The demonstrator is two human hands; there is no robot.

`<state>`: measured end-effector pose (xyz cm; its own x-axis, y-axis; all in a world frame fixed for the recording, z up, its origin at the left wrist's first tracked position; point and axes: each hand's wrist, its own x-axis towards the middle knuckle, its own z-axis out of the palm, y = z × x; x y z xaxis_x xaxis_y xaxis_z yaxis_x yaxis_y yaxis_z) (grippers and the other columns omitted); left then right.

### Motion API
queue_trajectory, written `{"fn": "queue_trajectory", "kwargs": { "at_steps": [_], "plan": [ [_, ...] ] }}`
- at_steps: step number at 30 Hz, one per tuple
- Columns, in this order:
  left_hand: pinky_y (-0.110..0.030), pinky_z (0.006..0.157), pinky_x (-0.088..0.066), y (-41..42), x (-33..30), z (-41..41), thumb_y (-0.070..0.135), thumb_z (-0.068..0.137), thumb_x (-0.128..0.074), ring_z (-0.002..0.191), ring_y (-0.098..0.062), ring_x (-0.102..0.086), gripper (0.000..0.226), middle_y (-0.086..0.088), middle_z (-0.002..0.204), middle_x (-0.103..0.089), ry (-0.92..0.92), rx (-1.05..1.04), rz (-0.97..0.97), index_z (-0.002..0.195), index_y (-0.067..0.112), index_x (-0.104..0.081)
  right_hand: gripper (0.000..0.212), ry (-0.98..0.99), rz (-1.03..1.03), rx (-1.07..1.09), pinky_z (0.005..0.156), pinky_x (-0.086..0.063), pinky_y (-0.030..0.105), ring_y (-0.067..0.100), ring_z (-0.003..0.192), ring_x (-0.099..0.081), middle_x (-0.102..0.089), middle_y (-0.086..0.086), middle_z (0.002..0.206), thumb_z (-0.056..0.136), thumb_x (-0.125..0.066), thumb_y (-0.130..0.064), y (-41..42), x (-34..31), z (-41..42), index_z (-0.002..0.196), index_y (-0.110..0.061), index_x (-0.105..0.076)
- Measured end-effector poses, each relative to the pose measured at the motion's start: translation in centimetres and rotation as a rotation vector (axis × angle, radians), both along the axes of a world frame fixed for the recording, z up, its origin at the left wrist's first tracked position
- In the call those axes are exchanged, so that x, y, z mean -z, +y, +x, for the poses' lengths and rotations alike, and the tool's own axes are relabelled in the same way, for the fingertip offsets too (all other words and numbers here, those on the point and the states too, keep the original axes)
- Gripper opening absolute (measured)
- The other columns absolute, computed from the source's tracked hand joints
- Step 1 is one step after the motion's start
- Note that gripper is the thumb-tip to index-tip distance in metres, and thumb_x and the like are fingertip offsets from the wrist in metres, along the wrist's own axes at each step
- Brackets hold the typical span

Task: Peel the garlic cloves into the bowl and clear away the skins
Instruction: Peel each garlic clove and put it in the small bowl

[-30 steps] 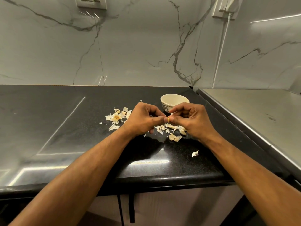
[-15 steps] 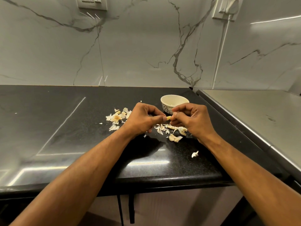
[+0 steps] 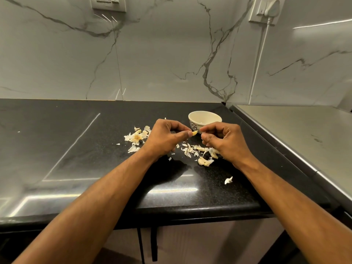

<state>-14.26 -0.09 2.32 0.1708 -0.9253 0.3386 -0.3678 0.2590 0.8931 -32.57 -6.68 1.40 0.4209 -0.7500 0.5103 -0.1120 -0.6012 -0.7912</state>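
My left hand [image 3: 167, 139] pinches a pale yellow garlic clove [image 3: 194, 133] between thumb and forefinger, the clove's tip poking out to the right. My right hand [image 3: 227, 141] is a short gap to the right of it, fingers curled, fingertips pinched on a small sliver of garlic skin [image 3: 203, 132]. Just behind both hands stands the small cream bowl [image 3: 204, 113]; its inside is only partly visible. Unpeeled cloves and skins [image 3: 202, 154] lie under my right hand. A second heap of skins [image 3: 136, 138] lies left of my left hand.
The black stone counter [image 3: 76, 149] ends in a rounded front edge near me. One loose skin piece [image 3: 228, 180] lies near the front right. A steel surface [image 3: 289, 134] adjoins on the right. A white cable [image 3: 257, 63] runs down the marble wall.
My hands, joined on the clove a second ago, have pulled apart. The clove stays with my left hand while my right hand has drawn away to the right.
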Motion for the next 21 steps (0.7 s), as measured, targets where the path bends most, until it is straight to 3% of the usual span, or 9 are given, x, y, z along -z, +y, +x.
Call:
{"fn": "queue_trajectory", "kwargs": {
  "at_steps": [7, 12, 15, 18, 21],
  "plan": [
    [-0.010, 0.044, -0.037, 0.0, 0.0, -0.4, 0.013, 0.084, -0.074, 0.041, 0.002, -0.048, 0.012, -0.005, 0.065, -0.066, -0.058, 0.027, -0.030, 0.091, 0.004, -0.074, 0.011, 0.010, -0.001, -0.017, 0.067, -0.057, 0.024, 0.017, 0.073, -0.071, -0.073, 0.008, 0.082, 0.086, -0.071, -0.005, -0.2, 0.1, -0.1, 0.096, -0.009, -0.074],
    [-0.005, 0.047, -0.037, 0.4, -0.1, -0.8, 0.011, 0.083, -0.074, 0.043, 0.006, -0.052, 0.016, 0.003, 0.065, -0.064, -0.103, 0.055, -0.063, 0.093, -0.001, -0.073, 0.005, 0.009, 0.012, -0.039, 0.068, -0.060, 0.030, 0.025, 0.072, -0.070, -0.073, 0.012, 0.077, 0.086, -0.072, -0.006, 0.0, 0.1, -0.1, 0.089, -0.008, -0.075],
    [-0.010, 0.050, -0.040, 0.0, 0.1, -0.6, 0.018, 0.081, -0.077, 0.048, 0.004, -0.053, 0.014, 0.004, 0.067, -0.067, -0.166, 0.025, -0.097, 0.088, 0.007, -0.075, 0.008, -0.015, 0.012, -0.026, 0.067, -0.058, 0.027, 0.023, 0.070, -0.070, -0.073, 0.011, 0.075, 0.085, -0.072, -0.004, -0.2, 0.0, -0.2, 0.084, -0.012, -0.074],
    [-0.027, 0.057, -0.051, -0.7, 0.8, 0.1, 0.030, 0.080, -0.078, 0.054, -0.002, -0.057, 0.010, 0.008, 0.069, -0.069, -0.297, -0.086, -0.133, 0.082, 0.021, -0.074, 0.009, -0.023, -0.050, 0.101, 0.072, -0.057, 0.025, 0.017, 0.071, -0.070, -0.073, 0.003, 0.074, 0.083, -0.074, -0.008, -0.8, -0.5, -0.8, 0.081, -0.017, -0.074],
    [-0.026, 0.060, -0.049, -0.9, 1.0, 0.4, 0.038, 0.082, -0.075, 0.060, -0.001, -0.057, 0.008, 0.016, 0.069, -0.067, -0.480, -0.172, -0.103, 0.082, 0.029, -0.073, 0.006, 0.037, -0.203, 0.267, 0.070, -0.055, 0.021, 0.011, 0.073, -0.067, -0.072, -0.001, 0.080, 0.085, -0.073, -0.011, -2.5, -1.7, -1.3, 0.086, -0.016, -0.074]
  ]
}}
